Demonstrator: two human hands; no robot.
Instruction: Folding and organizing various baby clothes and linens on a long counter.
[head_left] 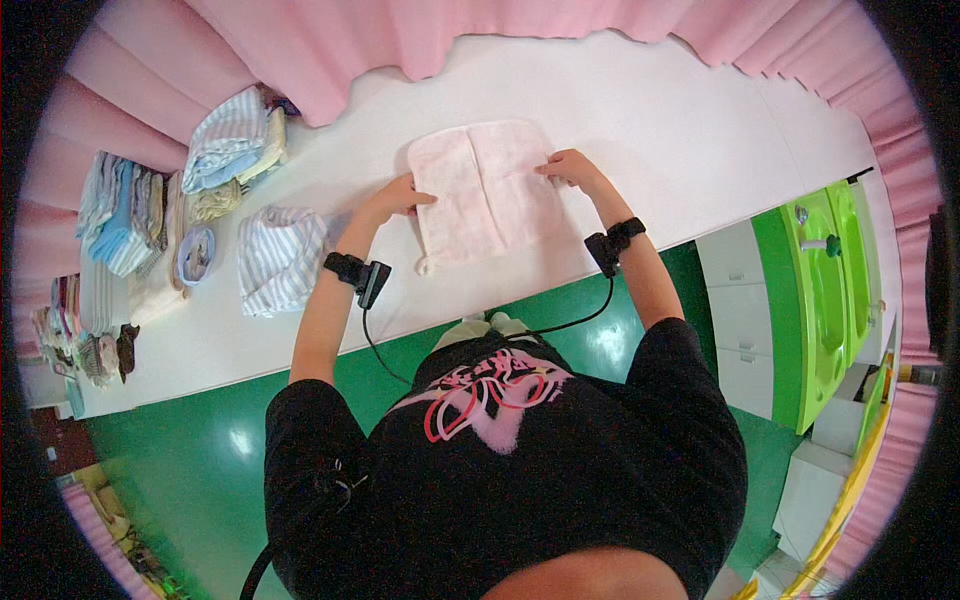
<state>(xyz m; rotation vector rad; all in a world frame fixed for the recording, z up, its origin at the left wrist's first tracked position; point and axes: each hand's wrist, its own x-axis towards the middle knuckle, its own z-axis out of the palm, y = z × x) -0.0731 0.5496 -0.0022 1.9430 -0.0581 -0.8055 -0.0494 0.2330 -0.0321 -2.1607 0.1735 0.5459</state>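
Note:
A pale pink cloth point(500, 205), like a small towel with a hanging loop at its near left corner, lies spread on the white table point(660, 130). A crease or fold edge runs down its middle. My left hand point(396, 197) pinches the cloth's left edge, its thumb lying over the top. On the opposite side, the fingers of my right hand point(572, 168) close on the right edge near the far corner. A black strap with a small device sits on each forearm. The fingertips under the cloth are hidden.
To the left lie a blue-and-white striped cloth point(280, 258), a pale round band point(194, 256) and several stacks of folded cloths point(128, 215). Pink curtains point(380, 35) hang along the table's far side. A green sink unit point(825, 290) with white cupboards stands at the right.

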